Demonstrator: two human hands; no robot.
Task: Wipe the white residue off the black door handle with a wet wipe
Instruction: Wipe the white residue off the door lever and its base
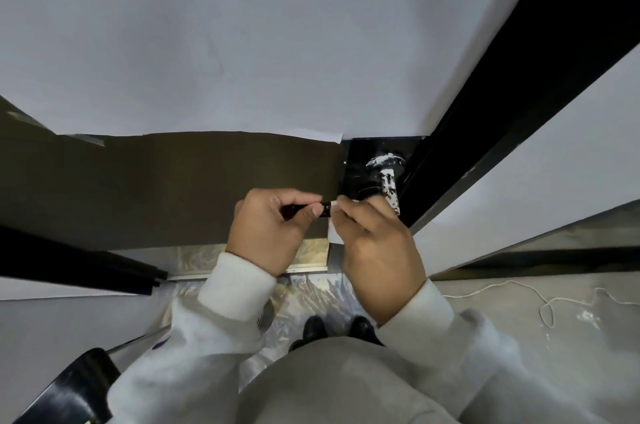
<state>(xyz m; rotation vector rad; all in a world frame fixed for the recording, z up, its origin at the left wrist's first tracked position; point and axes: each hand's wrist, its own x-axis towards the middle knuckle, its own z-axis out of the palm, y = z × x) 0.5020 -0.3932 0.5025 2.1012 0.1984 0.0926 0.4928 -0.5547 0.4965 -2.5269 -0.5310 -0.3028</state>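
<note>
left hand (273, 229) pinches a black packet (323, 210); right hand (377, 240) pinches wet wipe (334, 233), just below the residue-streaked door handle (388, 177).

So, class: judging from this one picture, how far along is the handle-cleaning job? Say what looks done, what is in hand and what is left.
Done: little that shows. In hand: the left hand grips the free end of the black door handle, which looks clean there, while the right hand presses the wet wipe to it. Left: white residue coats the handle's neck and round base by the door edge.
</note>
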